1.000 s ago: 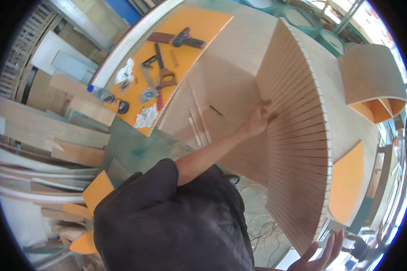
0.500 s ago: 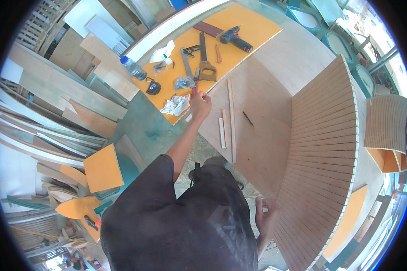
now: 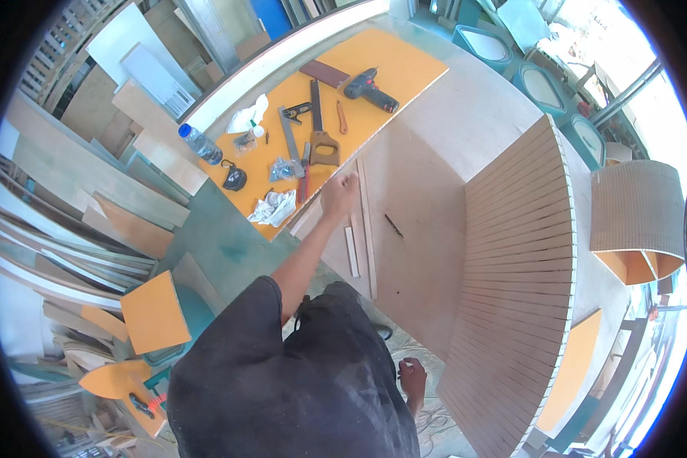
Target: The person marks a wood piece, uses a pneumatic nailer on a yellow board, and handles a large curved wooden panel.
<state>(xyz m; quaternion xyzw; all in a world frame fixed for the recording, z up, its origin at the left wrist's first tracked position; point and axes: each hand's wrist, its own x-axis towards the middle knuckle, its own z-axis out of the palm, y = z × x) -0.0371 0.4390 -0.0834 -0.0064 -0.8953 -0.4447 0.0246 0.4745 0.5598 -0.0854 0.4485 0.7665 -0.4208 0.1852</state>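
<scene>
My left hand (image 3: 340, 195) is closed in a fist over the brown sheet (image 3: 427, 168), just right of the orange board's edge. Whatever it may hold is hidden. Beside it on the board lie a red-handled tool (image 3: 304, 183) and a handsaw (image 3: 324, 149). Thin wooden strips (image 3: 366, 237) lie under and below the hand, and a dark pencil-like stick (image 3: 394, 224) is to their right. Low by my body, my right hand (image 3: 412, 378) has its fingers curled; I cannot make out anything in them. Nearest to it stands a curved slatted panel (image 3: 511, 282).
The orange board (image 3: 412, 65) bears a cordless drill (image 3: 372, 90), a square (image 3: 290, 137), a tape measure (image 3: 234, 177), a crumpled cloth (image 3: 273, 207) and a water bottle (image 3: 200, 143). Wood offcuts (image 3: 76, 164) lean at the left. A slatted curved piece (image 3: 637, 206) stands far right.
My left hand has moved right, away from the red-handled tool, over the strips. My right hand has drawn left, farther from the slatted panel. The whole view has shifted.
</scene>
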